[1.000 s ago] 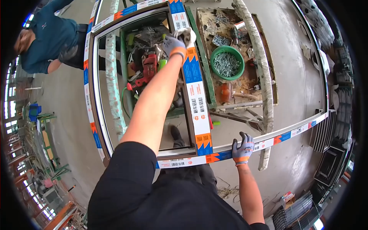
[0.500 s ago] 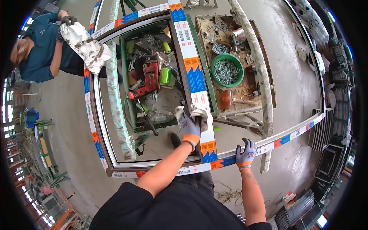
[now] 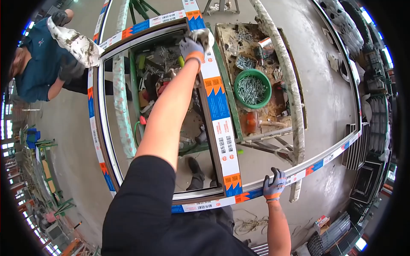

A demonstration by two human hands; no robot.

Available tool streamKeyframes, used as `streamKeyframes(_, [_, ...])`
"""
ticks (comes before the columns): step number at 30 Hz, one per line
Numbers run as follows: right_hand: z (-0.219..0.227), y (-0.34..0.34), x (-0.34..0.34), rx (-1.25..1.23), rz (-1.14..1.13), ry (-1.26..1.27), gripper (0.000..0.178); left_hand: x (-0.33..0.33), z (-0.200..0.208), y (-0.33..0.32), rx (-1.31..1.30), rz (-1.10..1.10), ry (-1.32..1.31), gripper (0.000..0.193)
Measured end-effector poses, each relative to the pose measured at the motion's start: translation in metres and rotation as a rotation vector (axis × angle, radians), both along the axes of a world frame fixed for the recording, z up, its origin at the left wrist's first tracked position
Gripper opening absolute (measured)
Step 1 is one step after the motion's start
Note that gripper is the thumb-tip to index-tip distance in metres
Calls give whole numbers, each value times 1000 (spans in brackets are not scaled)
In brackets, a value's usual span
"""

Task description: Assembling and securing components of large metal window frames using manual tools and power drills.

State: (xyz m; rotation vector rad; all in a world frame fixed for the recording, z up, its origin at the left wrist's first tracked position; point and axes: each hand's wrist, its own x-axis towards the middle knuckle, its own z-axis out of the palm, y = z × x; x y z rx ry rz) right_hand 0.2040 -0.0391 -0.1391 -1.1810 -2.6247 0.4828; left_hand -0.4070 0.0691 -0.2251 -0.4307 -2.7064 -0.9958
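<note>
A large window frame [image 3: 222, 112], wrapped in white, blue and orange protective film, spans the view, with a crossbar running away from me. My left hand [image 3: 192, 48], in a grey glove with an orange cuff, is stretched to the far part of that crossbar. Its fingers are closed on a soiled white rag [image 3: 204, 37] pressed against the bar. At the frame's near rail, my right hand [image 3: 274, 183] wears a matching glove. Its fingers curl over the rail, gripping it.
Under the frame are padded supports [image 3: 294, 94] and a bench [image 3: 279, 49] with a green bowl [image 3: 253, 88] of screws. A red power tool [image 3: 161, 88] is partly hidden behind my left arm. At left a co-worker [image 3: 40, 64] holds a stained white cloth [image 3: 74, 42].
My left hand has slid the rag along the crossbar, from the near part to the far end. My right hand stays on the rail. The co-worker has shifted, lowering one hand.
</note>
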Motion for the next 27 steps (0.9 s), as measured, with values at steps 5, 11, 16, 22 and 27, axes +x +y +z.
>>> streamKeyframes(5, [7, -4, 12, 9, -43, -62, 42, 167, 20, -111, -67, -643, 71, 68])
streamKeyframes(11, [2, -5, 6, -1, -51, -117, 43, 176, 63, -142, -302, -886, 6, 78])
streamKeyframes(16, [0, -4, 4, -11, -50, -108, 42, 33, 31, -44, -342, -618, 10, 73])
streamKeyframes(22, [-5, -2, 2, -4, -44, -88, 42, -48, 20, 29, -356, -230, 293, 74])
streamKeyframes(27, [1, -3, 7, -17, -51, -51, 41, 19, 38, -7, -309, -299, 96, 46])
